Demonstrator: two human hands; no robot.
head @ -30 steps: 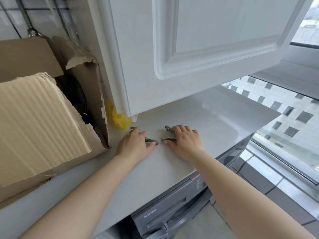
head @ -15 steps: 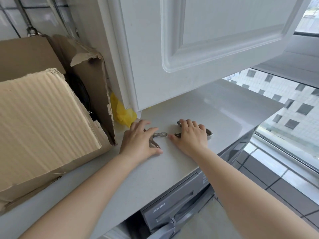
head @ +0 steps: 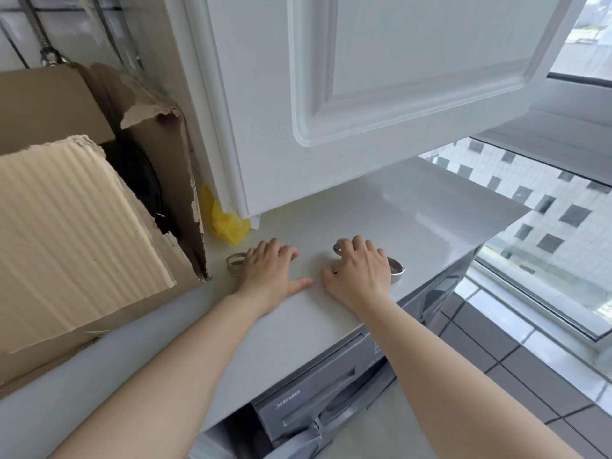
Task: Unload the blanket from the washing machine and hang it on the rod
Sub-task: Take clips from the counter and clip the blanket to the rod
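The grey washing machine (head: pixel 318 392) sits under the white countertop (head: pixel 414 207), with only its control panel and drawer showing. A fold of grey fabric (head: pixel 308 440) pokes out below the panel at the bottom edge. No rod is in view. My left hand (head: pixel 265 270) lies palm down on the counter, fingers over a metal clip (head: pixel 233 261). My right hand (head: pixel 359 270) rests to its right, fingers curled over a second metal clip (head: pixel 397 268). The thumbs nearly touch.
A torn cardboard box (head: pixel 82 226) fills the counter's left side. A white cabinet door (head: pixel 381 77) hangs open just above my hands, with a yellow bag (head: pixel 228 223) tucked under its corner. A window (head: pixel 546 210) and a tiled floor (head: pixel 496 342) are on the right.
Both hands have slid outward on the counter, taking the two metal clips apart from each other. The left clip now pokes out to the left and the right clip to the right.
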